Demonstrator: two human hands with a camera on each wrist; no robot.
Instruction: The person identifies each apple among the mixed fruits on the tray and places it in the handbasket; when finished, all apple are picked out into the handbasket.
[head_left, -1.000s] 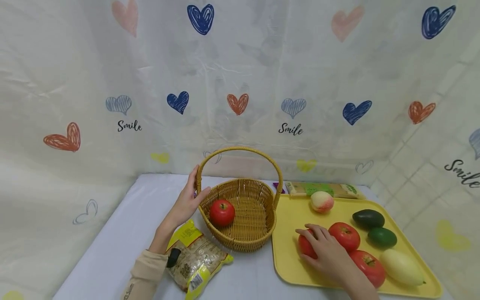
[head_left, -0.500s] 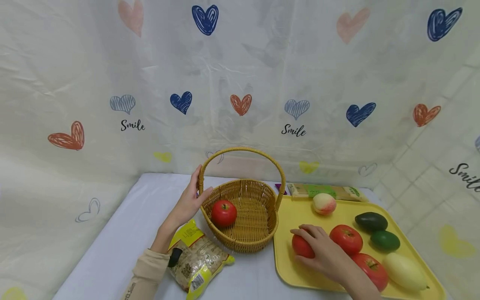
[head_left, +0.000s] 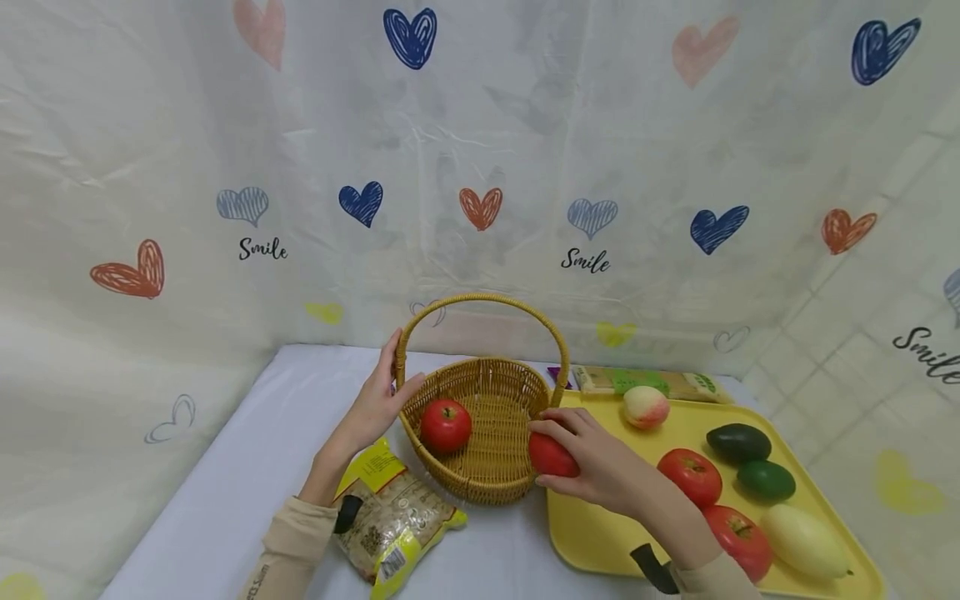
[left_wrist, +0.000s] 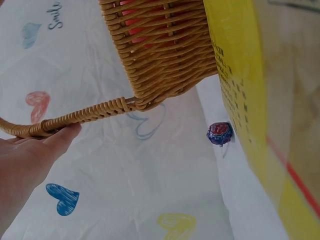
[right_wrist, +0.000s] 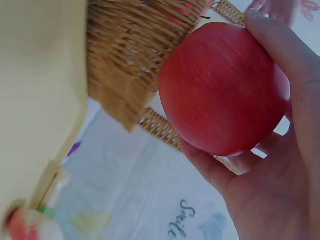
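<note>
In the head view, a wicker basket (head_left: 487,492) with an arched handle (head_left: 480,297) stands on the white-covered table. A red apple (head_left: 446,426) lies inside it. My left hand (head_left: 372,408) touches the handle's left side, fingers straight and thumb over the rim. My right hand (head_left: 596,458) grips another red apple (head_left: 553,456) at the basket's right rim. The right wrist view shows fingers and thumb around this apple (right_wrist: 225,90), close to the basket's woven wall (right_wrist: 125,60). In the left wrist view, the fingers lie along the handle (left_wrist: 85,115).
A yellow tray (head_left: 592,533) on the right bears two red apples (head_left: 690,477), a peach (head_left: 646,407), two dark green fruits (head_left: 738,442) and a pale yellow fruit (head_left: 806,542). A plastic food bag (head_left: 397,517) lies before the basket. A long packet (head_left: 652,381) lies behind the tray.
My right hand has lifted an apple off the tray and carried it left to the basket's right rim. My left hand has stayed at the handle.
</note>
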